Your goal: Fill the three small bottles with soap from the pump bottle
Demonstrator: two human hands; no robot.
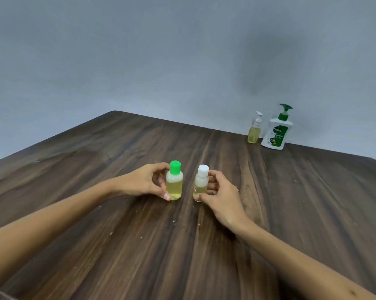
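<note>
Dark wood grain is running away from us across the table [291, 213], and near its middle we are holding two small bottles standing upright, their long axes vertical and their caps pointing up. Our left hand [143, 182] is reaching in from the left, forearm lying low over the table, thumb and fingers curled around the green-capped bottle [174, 185]; the thumb tip is sitting at the bottle's base and the fingers are wrapping behind its shoulder, so we are pinching it from the side. Yellow liquid is filling most of it, with a paler band under the cap. Our right hand [219, 195] is coming in from the lower right, wrist angled toward the centre, fingers bent around the white-capped bottle [201, 185]; the thumb is pressing near its bottom and the fingertips are touching its right side. This bottle is showing yellow liquid to about half its height. The two bottles are standing just beside each other, apart, both resting on the table. Well apart from them, at the far right edge against the grey wall [161, 61], a white pump bottle [276, 133] with a green pump is standing upright, its nozzle pointing right, and just beside it on the left a small clear pump bottle [254, 132] of yellow liquid is standing too.
</note>
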